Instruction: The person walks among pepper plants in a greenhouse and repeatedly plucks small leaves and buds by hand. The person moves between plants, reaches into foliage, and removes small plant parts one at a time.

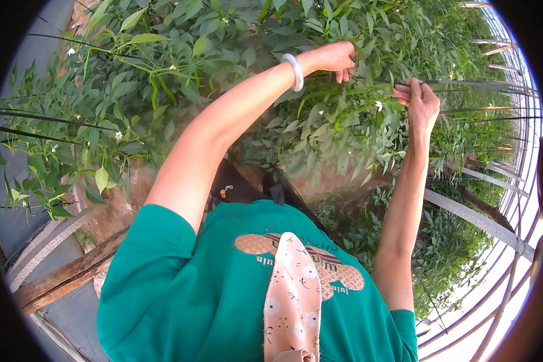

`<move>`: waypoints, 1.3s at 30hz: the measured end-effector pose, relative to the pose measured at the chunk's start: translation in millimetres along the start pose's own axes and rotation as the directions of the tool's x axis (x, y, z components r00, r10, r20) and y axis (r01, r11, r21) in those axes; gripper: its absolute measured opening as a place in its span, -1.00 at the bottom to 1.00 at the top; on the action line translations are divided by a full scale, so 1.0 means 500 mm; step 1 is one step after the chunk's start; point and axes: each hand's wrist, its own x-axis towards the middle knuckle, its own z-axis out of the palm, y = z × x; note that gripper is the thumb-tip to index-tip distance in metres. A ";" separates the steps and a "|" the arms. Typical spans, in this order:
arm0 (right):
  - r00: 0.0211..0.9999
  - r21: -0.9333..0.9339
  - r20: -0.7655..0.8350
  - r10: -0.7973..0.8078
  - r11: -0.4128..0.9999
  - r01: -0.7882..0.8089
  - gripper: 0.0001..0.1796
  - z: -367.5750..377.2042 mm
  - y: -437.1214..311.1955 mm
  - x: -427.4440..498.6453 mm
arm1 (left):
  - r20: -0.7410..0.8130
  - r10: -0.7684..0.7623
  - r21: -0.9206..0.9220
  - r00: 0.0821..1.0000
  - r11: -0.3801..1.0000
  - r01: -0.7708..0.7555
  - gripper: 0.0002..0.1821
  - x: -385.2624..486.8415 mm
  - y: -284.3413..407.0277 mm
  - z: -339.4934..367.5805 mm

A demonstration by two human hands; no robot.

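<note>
My left hand point(339, 61), a pale bangle point(293, 72) on its wrist, reaches into the leafy pepper plants point(326, 135). Its fingers are curled downward among the leaves, and what they hold is hidden. To its right, my right hand point(418, 97) has thumb and fingertips pinched on a thin black cord point(475, 84) that runs off to the right. Between the hands the cord passes through foliage. Long green peppers point(319, 94) hang just below my left hand, and a small white flower point(378, 106) shows near my right fingertips.
More black cords point(40, 118) stretch across the plants at left. A wooden pole point(72, 271) and a curved pale frame bar point(50, 253) stand at lower left. Another pale bar point(479, 221) crosses at right, beside curved ribs. Bare soil point(133, 185) shows below the plants.
</note>
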 end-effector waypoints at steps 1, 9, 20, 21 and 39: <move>1.000 -0.005 -0.003 -0.010 1.000 0.010 -0.68 0.000 0.001 -0.002 | -0.019 0.000 0.025 1.000 1.000 0.001 -0.72 -0.002 0.000 -0.003; 1.000 -0.007 -0.001 -0.008 1.000 0.008 -0.68 0.003 0.010 0.003 | -0.319 0.015 0.117 0.948 0.993 0.023 -0.83 -0.051 0.032 0.000; 0.998 0.017 0.051 -0.028 0.999 0.027 -0.67 0.022 -0.014 -0.005 | -0.162 0.357 0.368 0.920 0.887 -0.279 -0.77 -0.060 -0.001 0.016; 0.998 0.005 0.050 -0.043 0.999 0.042 -0.67 0.029 -0.019 -0.006 | -0.141 0.438 0.379 0.888 0.852 -0.360 -0.77 -0.058 -0.004 0.022; 0.965 0.082 0.033 -0.261 0.963 0.257 -0.64 0.122 -0.233 0.125 | -0.288 0.166 -0.106 0.943 0.973 -0.204 -0.84 -0.053 0.014 -0.180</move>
